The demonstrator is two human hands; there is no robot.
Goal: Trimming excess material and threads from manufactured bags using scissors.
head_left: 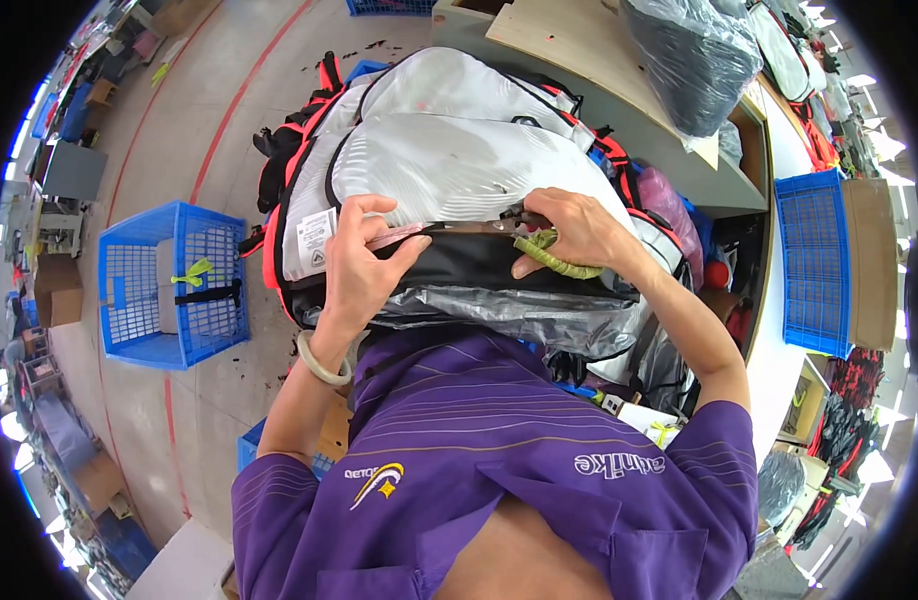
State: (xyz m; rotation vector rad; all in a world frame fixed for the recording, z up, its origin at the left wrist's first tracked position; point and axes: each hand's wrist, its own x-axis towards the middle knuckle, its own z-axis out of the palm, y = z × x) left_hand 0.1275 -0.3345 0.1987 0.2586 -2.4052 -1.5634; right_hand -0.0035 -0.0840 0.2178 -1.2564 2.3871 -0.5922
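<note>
A large white and grey backpack [439, 165] with black and coral-red trim lies in front of me, its black lower panel and a silvery sheet nearest my body. My right hand [579, 235] is closed round a pair of scissors [484, 228] whose handle is wrapped in yellow-green. The dark blades point left across the bag, along the border of its white and black parts. At their tip, my left hand [359, 265] curls thumb and fingers about a narrow pinkish strip; what exactly it grips is too small to make out. A white label [317, 238] lies beside the left hand.
A blue plastic crate [174, 285] stands on the floor at left, a yellow-green strip on it. Behind the bag is a wooden-topped bench [579, 50] bearing a dark plastic-wrapped bundle [694, 70]. Another blue crate [814, 260] rests at right beside cardboard.
</note>
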